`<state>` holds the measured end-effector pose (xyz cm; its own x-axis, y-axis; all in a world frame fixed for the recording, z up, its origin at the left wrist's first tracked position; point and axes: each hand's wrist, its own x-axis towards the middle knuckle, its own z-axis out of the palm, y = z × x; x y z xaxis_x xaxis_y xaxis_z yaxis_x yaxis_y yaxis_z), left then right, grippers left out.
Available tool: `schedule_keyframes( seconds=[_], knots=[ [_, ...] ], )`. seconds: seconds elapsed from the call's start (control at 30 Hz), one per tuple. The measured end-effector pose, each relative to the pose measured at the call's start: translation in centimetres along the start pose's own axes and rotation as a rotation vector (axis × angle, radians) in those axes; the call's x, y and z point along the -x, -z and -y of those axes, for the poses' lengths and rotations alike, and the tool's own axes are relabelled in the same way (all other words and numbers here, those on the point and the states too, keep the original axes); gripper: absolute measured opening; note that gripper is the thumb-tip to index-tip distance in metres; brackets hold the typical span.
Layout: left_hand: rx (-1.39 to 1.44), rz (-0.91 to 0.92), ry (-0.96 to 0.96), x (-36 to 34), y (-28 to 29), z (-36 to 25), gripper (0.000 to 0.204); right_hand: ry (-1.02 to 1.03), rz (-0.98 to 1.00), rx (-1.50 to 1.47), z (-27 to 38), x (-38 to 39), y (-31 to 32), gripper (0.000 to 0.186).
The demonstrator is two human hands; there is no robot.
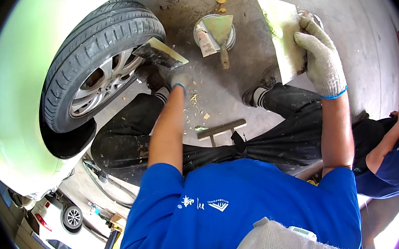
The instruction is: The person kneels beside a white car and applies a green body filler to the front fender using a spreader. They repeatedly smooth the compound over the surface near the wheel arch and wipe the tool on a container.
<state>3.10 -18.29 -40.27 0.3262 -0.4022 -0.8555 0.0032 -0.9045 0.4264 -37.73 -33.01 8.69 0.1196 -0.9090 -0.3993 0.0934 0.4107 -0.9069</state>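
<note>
My left hand (181, 79), in a pale glove and blurred by motion, grips a putty spreader (163, 53) with a wide, dark-smeared blade and a light edge. The spreader is in front of the car wheel (104, 88) in this view. In my gloved right hand (320, 55) is a flat, pale putty board (283, 37), held by its right edge, with a yellow-green smear along its left side. Between the two hands a round can (233, 39) stands on the floor. Across its top lie a broad scraper (220, 31) and a white tube (205, 40).
The light green car body (14, 94) fills the left side. A small wooden piece (221, 129) is on the floor between my legs. Another round container (311, 15) is partly hidden behind my right hand. At the far right a co-worker (390, 163) sits or crouches.
</note>
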Motion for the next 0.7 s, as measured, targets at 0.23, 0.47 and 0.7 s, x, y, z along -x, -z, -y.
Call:
schedule_keyframes(
  seconds=[0.23,0.47,0.7],
  knots=[
    [0.059,-0.881,-0.028,13.7,-1.9,-16.8,0.066,0.008,-0.094,0.1,-0.1,1.0,0.7,0.044],
    [-0.315,-0.189,-0.641,10.0,8.9,-12.5,0.038,0.032,0.064,0.128,0.7,1.0,-1.2,0.044],
    [0.294,-0.005,-0.738,31.6,7.2,-15.9,0.022,0.077,0.055,0.139,-0.6,1.1,-1.0,0.042]
  ],
)
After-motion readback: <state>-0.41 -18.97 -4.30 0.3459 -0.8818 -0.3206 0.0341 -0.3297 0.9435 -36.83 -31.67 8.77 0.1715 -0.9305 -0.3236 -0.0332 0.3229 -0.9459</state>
